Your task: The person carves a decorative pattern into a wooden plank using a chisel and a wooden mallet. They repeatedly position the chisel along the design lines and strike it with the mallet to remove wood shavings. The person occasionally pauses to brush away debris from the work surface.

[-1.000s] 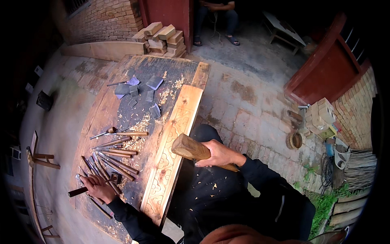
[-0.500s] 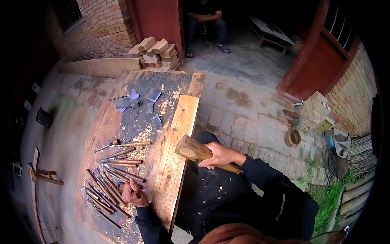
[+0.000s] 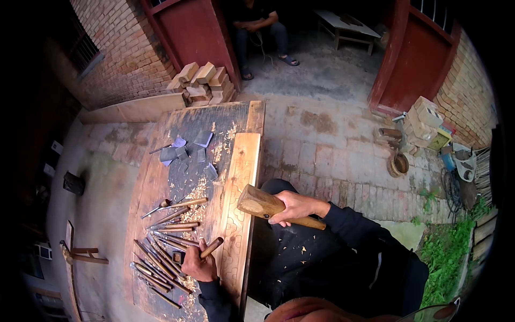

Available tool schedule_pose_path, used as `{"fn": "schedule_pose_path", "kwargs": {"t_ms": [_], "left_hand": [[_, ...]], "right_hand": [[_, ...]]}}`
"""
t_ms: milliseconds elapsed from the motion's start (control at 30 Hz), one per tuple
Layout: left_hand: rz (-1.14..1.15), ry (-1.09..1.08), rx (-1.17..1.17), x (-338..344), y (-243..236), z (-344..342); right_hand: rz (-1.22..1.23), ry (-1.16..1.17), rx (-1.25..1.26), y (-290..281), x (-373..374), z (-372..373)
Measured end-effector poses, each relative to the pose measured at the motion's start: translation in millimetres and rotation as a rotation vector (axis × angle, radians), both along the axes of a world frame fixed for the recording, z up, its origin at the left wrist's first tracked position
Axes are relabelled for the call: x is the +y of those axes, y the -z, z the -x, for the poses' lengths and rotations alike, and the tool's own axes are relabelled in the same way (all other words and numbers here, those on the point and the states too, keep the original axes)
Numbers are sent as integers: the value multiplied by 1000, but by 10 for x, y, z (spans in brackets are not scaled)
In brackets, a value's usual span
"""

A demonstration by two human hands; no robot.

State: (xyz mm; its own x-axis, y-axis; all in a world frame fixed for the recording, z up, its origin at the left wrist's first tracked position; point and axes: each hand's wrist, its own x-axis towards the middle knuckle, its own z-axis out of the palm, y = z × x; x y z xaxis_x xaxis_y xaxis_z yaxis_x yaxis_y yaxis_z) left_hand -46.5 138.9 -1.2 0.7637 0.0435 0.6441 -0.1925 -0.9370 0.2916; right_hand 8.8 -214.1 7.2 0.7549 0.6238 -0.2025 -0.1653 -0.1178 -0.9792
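My right hand [image 3: 294, 207] grips a wooden mallet [image 3: 259, 201], its thick head pointing left over the edge of a pale board [image 3: 240, 177]. Curved outlines run along the board's face. My left hand [image 3: 199, 264] is closed around a carving chisel [image 3: 213, 247] beside the board; its wooden handle sticks up to the right, and the hand hides its blade. Left of that hand, several more carving chisels [image 3: 155, 260] lie in a loose row. A small dark square box [image 3: 177, 257] rests among them.
Sandpaper pieces [image 3: 203, 138] and wood shavings lie on the worn workbench [image 3: 147, 185]. Behind it stand stacked wood blocks [image 3: 198, 83]. A person [image 3: 257, 27] sits in the doorway. To the right are a round basket [image 3: 397, 165] and pale blocks [image 3: 424, 121].
My left hand has lifted the chisel from the tools and moved right toward the board, its handle now standing out. The mallet stays in my right hand. The whole view has shifted slightly.
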Motion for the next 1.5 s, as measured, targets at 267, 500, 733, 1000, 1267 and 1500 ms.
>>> {"fn": "schedule_pose_path", "kwargs": {"t_ms": [267,500,733,1000,1267,1500], "left_hand": [[-104,-180,226,-336,238,580],[-18,-283,287,-554,325,808],[-33,-257,253,-533,402,773],[-32,-259,265,-495,452,813],[45,-215,245,-568,315,762],[168,-246,46,-294,101,861]], "right_hand": [[-45,-26,-61,83,-93,-51],[-27,-47,-232,101,-169,-126],[-66,-99,-164,112,-152,-226],[-23,-82,-157,67,-123,-184],[73,-36,-187,0,-54,-154],[56,-56,-119,-70,106,-150]]}}
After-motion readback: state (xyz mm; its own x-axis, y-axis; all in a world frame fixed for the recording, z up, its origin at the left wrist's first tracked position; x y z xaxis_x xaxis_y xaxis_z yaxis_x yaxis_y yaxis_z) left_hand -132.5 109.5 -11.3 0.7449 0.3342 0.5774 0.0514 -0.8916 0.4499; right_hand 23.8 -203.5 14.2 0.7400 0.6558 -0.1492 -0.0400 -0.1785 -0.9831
